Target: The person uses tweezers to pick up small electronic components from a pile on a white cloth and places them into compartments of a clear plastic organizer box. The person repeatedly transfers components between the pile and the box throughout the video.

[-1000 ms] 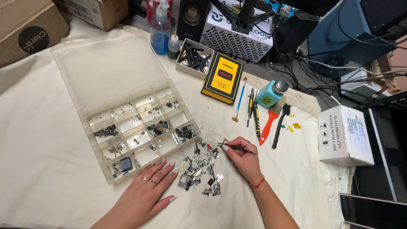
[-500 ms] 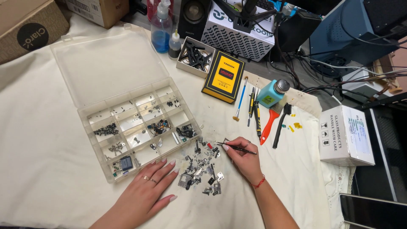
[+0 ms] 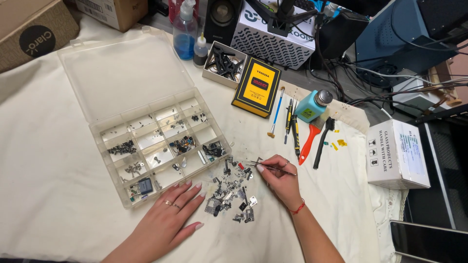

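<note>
Nothing has visibly shifted since the earlier frames: both hands and the parts lie as they did a second ago. Nearest, at 7 o'clock, the left hand [image 3: 168,219] rests flat on the white cloth [image 3: 48,195] over the counter, fingers spread, grip released and holding nothing; its fingertips lie just beside the near edge of the clear compartment box [image 3: 156,146]. At 5 o'clock the right hand [image 3: 278,182] has its grip clenched on slim tweezers [image 3: 265,165], whose tips point toward 9 o'clock and end at the upper edge of the pile of small metal parts [image 3: 231,192]. That pile sits between the two hands, just beside the box's near right corner. The box lies open at 10 o'clock, its lid [image 3: 124,73] laid back, with screws and small dark pieces sorted in several compartments. Farther off, at 1 o'clock, a red-handled brush [image 3: 308,141], a black brush [image 3: 322,143] and thin hand tools [image 3: 291,124] lie side by side near a teal dispenser bottle [image 3: 312,106]. Beyond them at 12 o'clock lies a yellow and black case [image 3: 257,86], with a small tray of black parts [image 3: 225,64] beside it and a blue liquid bottle [image 3: 185,31] farthest back.
</note>
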